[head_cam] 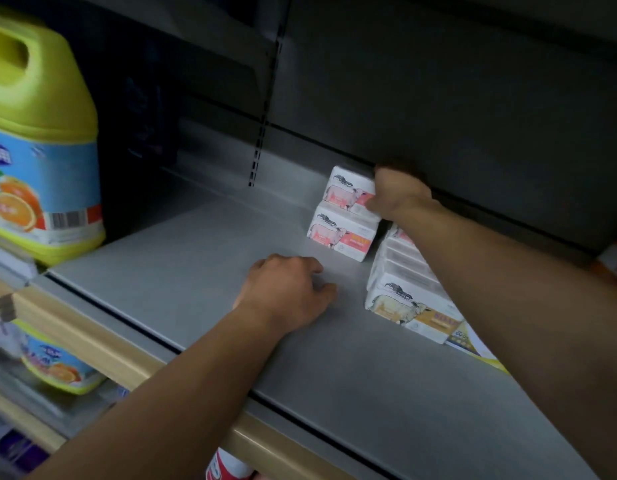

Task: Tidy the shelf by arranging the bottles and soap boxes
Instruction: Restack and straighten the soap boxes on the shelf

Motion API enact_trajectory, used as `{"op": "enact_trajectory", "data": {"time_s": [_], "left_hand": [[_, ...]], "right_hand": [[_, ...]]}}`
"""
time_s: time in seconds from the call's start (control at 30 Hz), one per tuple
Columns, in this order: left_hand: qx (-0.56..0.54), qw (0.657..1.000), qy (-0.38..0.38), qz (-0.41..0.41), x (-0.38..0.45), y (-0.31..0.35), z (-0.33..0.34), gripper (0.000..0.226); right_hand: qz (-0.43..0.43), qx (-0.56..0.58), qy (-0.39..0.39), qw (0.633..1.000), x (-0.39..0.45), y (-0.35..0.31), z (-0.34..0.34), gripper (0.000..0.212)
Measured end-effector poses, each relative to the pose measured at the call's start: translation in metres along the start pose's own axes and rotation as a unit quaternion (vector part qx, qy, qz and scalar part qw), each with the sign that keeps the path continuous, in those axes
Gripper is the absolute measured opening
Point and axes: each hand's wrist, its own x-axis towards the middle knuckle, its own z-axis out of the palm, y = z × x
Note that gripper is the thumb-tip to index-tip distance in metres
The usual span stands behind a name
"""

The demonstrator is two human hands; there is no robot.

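Dim light is falling from the front, leaving the shelf [203, 271] a dull grey while the back panel beyond the right hand [397, 194] is sinking into near black. The yellow jug [40, 133] far left of the left hand [289, 292] is catching the most light. Edges are bending with wide-angle distortion, and the lower left corner is smearing into blur.

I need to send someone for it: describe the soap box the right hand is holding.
Start at the grey metal shelf and go to its back wall, right of centre. Two white cardboard soap boxes with pink cow labels are stacked there; the right hand grips the top box. The nearer row's front box has a yellow label.
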Motion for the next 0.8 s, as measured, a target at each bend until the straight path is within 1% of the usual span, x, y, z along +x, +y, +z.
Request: {"op": "enact_trajectory", "data": {"time_s": [0.13,0.2,0.27,0.33,0.37,0.43,0.47,0.53,0.6,0.63,0.67,0.73,0.77,0.8], "left_hand": [[-0.003,1.000,-0.003,0.000,-0.001,0.001,-0.002,0.047],[-0.026,1.000,-0.005,-0.010,0.000,0.001,-0.004,0.051],[-0.093,0.995,0.013,-0.031,0.001,0.001,-0.008,0.058],[-0.187,0.978,0.068,-0.055,0.002,0.001,-0.014,0.067],[-0.240,0.964,0.103,-0.060,0.002,0.002,-0.019,0.071],[-0.334,0.931,0.145,-0.037,-0.003,0.005,-0.027,0.073],[-0.370,0.918,0.145,-0.013,-0.007,0.007,-0.030,0.070],[-0.427,0.896,0.122,0.029,-0.014,0.013,-0.033,0.052],[-0.471,0.878,0.080,0.041,-0.020,0.017,-0.035,0.026],[-0.481,0.874,0.056,0.045,-0.024,0.018,-0.037,0.015],[-0.481,0.874,0.028,0.055,-0.026,0.019,-0.038,0.009],[-0.468,0.880,-0.022,0.075,-0.032,0.022,-0.039,0.020],[-0.468,0.880,-0.044,0.073,-0.034,0.025,-0.039,0.026],[-0.474,0.877,-0.061,0.060,-0.037,0.026,-0.038,0.029]], "right_hand": [[-0.010,-0.014,0.052,0.998,-0.003,-0.008,-0.001,0.049],[-0.011,0.009,0.084,0.996,-0.011,-0.013,-0.008,0.048],[-0.015,0.045,0.113,0.992,-0.023,-0.015,-0.020,0.044],[-0.024,0.103,0.131,0.986,-0.043,-0.014,-0.034,0.043],[-0.034,0.137,0.137,0.980,-0.056,-0.012,-0.040,0.043],[-0.055,0.207,0.133,0.968,-0.085,-0.009,-0.047,0.044],[-0.058,0.247,0.119,0.960,-0.101,-0.008,-0.049,0.044],[-0.048,0.339,0.072,0.937,-0.131,-0.005,-0.047,0.043],[-0.037,0.416,0.027,0.908,-0.159,-0.003,-0.040,0.040],[-0.029,0.441,0.013,0.897,-0.172,-0.002,-0.034,0.038],[-0.018,0.463,0.010,0.886,-0.185,-0.002,-0.028,0.037],[0.004,0.488,0.032,0.872,-0.211,0.000,-0.016,0.036],[0.006,0.495,0.045,0.868,-0.222,0.001,-0.011,0.041],[0.000,0.503,0.048,0.863,-0.233,0.001,-0.006,0.051]]}}
